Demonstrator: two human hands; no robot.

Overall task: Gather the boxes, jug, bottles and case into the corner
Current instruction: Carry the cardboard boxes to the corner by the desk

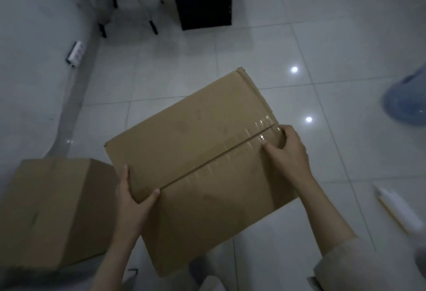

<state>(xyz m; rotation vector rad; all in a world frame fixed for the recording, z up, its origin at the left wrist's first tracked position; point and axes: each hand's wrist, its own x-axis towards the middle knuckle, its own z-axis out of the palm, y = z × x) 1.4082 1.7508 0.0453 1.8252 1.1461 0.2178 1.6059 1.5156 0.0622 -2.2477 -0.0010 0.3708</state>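
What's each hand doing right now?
Left hand: grips the taped box at its left edge.
Right hand: grips the same box's right edge.

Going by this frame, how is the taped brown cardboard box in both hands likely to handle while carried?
The taped brown cardboard box probably stays stiff: its faces look flat and the seam is taped. It seems fairly light, since the left hand and right hand hold it only at its edges. The glossy tape may be slippery under the right fingers.
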